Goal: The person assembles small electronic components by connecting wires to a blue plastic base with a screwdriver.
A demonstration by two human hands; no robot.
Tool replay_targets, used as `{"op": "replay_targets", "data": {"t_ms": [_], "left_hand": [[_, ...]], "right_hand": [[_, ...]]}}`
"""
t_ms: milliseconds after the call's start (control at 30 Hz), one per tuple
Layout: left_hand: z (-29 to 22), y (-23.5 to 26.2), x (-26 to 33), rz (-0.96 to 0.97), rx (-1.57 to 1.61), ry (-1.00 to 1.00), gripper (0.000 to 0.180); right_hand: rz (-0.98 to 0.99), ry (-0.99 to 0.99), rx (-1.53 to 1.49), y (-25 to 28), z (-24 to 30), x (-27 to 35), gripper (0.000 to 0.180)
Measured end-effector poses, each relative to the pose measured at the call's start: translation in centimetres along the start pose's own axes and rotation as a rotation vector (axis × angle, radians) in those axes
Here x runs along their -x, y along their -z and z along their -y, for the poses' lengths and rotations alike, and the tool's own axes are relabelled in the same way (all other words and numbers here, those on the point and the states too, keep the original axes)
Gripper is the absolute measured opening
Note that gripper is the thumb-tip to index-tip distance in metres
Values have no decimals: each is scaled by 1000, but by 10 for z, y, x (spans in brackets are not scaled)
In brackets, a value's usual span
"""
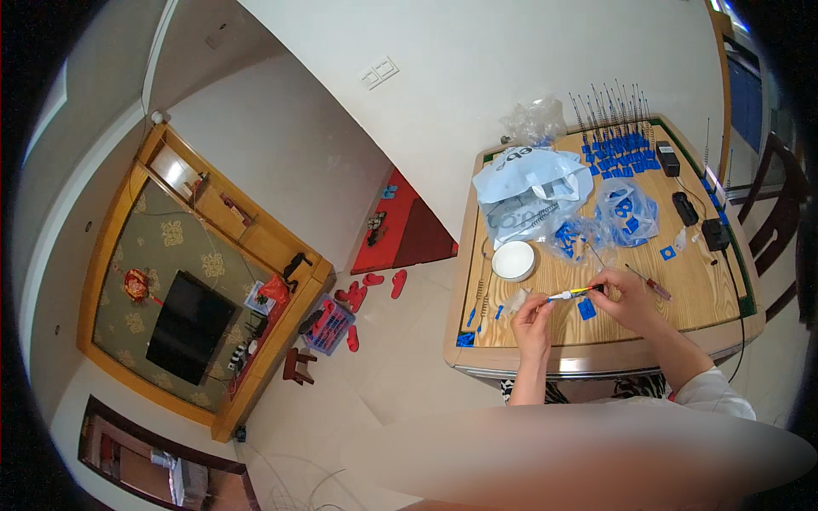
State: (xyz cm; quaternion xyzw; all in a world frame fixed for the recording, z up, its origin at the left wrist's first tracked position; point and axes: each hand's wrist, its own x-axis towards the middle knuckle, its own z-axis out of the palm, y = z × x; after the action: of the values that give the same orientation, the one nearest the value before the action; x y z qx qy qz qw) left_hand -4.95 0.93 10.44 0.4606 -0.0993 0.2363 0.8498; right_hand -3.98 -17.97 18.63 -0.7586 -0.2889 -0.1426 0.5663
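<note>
Over the near part of the wooden table, my left hand (534,324) pinches the pale end of a slim stick-like piece (579,291), white toward the left and yellow toward the right. Its dark right end is between the fingers of my right hand (629,298). What kind of tool or part it is, I cannot make out. Under the piece lies a small blue square part (586,309). A white bowl (513,261) stands beyond my left hand. To the right of my right hand lies a screwdriver (656,287) with a reddish handle.
Several blue blocks (618,155) with upright springy rods fill the table's back. Plastic bags (528,192) and a clear bag of blue parts (629,213) lie mid-table. Black adapters (716,234) with cords sit at right. Spring rods (479,289) lie at the left edge.
</note>
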Motion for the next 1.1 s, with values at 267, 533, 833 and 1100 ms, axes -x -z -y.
{"op": "replay_targets", "data": {"t_ms": [267,533,833,1100], "left_hand": [[1,0,0,-5,-11,-10,18],[2,0,0,-15,-12,5,17],[0,-2,-1,-5,-15,4,16],[3,0,0,-24,-31,1,17]], "right_hand": [[7,10,24,0,-4,0,12],[-10,52,6,-1,-6,-1,11],[20,-16,3,4,2,-1,10],[-183,36,-54,21,-26,3,10]]}}
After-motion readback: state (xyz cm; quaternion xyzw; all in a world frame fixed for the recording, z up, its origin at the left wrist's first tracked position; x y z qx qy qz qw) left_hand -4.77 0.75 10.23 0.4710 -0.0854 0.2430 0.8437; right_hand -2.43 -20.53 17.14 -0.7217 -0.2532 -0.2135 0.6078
